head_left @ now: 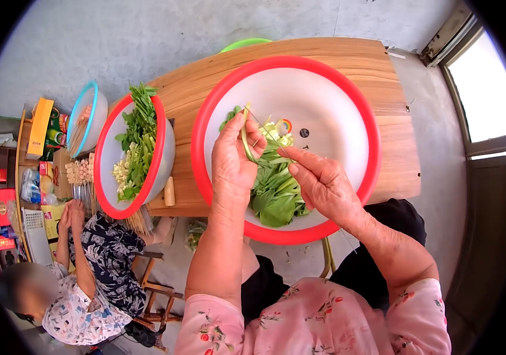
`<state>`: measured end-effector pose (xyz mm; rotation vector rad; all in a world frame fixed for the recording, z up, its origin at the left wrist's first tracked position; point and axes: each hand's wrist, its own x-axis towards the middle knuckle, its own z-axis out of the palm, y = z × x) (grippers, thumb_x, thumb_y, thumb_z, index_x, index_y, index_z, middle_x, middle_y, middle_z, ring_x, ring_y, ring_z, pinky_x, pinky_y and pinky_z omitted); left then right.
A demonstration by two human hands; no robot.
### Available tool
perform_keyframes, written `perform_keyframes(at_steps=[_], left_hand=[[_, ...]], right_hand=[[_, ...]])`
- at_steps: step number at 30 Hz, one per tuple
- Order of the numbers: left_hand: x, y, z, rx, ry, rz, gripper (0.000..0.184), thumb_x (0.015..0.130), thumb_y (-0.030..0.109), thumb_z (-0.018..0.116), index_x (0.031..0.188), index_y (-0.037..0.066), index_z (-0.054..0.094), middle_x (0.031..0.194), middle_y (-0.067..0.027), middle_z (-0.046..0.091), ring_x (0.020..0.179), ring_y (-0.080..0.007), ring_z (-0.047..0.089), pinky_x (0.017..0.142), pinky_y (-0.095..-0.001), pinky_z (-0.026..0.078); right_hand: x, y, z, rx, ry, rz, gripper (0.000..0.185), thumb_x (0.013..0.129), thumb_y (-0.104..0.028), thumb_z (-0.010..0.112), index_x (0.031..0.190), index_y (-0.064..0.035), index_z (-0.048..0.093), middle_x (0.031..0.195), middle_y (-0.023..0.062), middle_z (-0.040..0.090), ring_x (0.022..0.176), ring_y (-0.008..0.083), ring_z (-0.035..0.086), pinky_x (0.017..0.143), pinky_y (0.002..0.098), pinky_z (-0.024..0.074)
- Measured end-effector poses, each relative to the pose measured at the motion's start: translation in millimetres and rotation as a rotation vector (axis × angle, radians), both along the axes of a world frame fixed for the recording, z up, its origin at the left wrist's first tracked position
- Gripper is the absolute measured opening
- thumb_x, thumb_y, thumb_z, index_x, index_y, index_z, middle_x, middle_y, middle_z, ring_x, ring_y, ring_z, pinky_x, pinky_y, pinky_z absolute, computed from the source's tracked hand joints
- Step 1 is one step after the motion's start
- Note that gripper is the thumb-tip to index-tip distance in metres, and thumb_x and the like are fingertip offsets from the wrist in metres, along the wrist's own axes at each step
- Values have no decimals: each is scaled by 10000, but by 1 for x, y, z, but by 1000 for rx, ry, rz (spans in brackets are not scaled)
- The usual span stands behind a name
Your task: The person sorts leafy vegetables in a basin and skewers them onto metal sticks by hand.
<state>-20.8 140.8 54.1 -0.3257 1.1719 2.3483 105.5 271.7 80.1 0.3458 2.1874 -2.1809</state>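
Note:
My left hand [235, 155] is closed, pinching a pale green vegetable stalk [245, 131] between thumb and fingers above the bowl. My right hand [324, 180] is closed on a thin skewer [268, 131], whose far end reaches up beside the stalk; I cannot tell whether it pierces it. Below both hands, a heap of leafy greens [276, 198] lies in a large white bowl [287, 61] with a red rim. Paler cut pieces [278, 133] lie at the heap's upper end, partly behind my fingers.
On the wooden table [392, 124], a second red-rimmed bowl [161, 148] holds more greens, beside a small wooden cylinder [169, 191]. A blue-rimmed bowl [93, 100] with skewers stands further left. Another person [96, 284] sits at lower left, near bundled sticks [81, 177] and a packed shelf.

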Motion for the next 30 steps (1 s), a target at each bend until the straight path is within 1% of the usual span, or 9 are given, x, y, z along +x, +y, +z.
perform_keyframes(at_steps=[2,7,9,11,15,18,23,26,30], left_hand=[[-4,1,2,6,-14,16,201,890,220,596,1010,59,590,720,24,538,635,-93,492,637,-264,438],[-7,-5,-3,128,-11,-66,184,907,205,566,1007,50,566,674,27,470,599,-98,431,607,-271,403],[-7,-6,-3,171,-26,-115,186,908,203,567,999,42,559,651,29,430,562,-86,396,540,-248,359],[-5,-3,0,137,-13,-115,188,910,204,566,994,36,559,642,31,424,538,-79,382,504,-234,336],[-6,-4,0,110,7,-147,209,894,210,590,968,16,569,605,28,418,477,-68,355,431,-213,286],[-7,-4,-1,153,-49,-136,214,894,209,591,970,10,570,596,31,418,465,-62,354,421,-208,281],[-8,-3,-1,188,-36,-114,211,894,204,588,979,12,568,600,35,429,465,-60,363,423,-206,287],[-7,0,2,188,-27,-91,205,898,196,582,988,13,571,591,36,424,460,-61,360,418,-206,286],[-6,1,3,178,-24,-81,208,898,191,584,1000,11,575,585,32,421,459,-67,360,419,-211,288]], right_hand=[[-1,0,-7,55,79,-23,256,936,-121,528,1162,-24,596,516,-9,401,460,45,400,438,246,369],[0,2,-4,1,11,-16,252,934,-110,527,1162,-27,596,510,-13,399,453,45,402,441,242,381],[-1,1,-4,-7,6,-20,252,933,-107,527,1162,-25,595,509,-12,399,453,46,403,442,240,384],[-2,2,-5,58,39,10,286,965,-132,472,1222,-44,563,496,-28,423,434,42,418,431,213,344],[-3,1,-5,51,31,5,288,963,-123,476,1225,-40,559,502,-30,419,435,41,417,428,212,348],[-3,-2,-6,21,55,-28,288,961,-119,481,1225,-36,559,510,-32,414,435,40,416,428,209,353],[-1,0,-5,50,45,-54,252,918,-87,540,1151,-9,592,506,13,395,456,60,407,449,247,386],[0,2,-12,126,73,18,287,964,-132,480,1224,-41,561,508,-30,414,439,39,413,441,209,361],[-1,3,-9,119,57,26,288,964,-137,479,1223,-43,562,504,-29,418,438,41,413,444,213,360]])
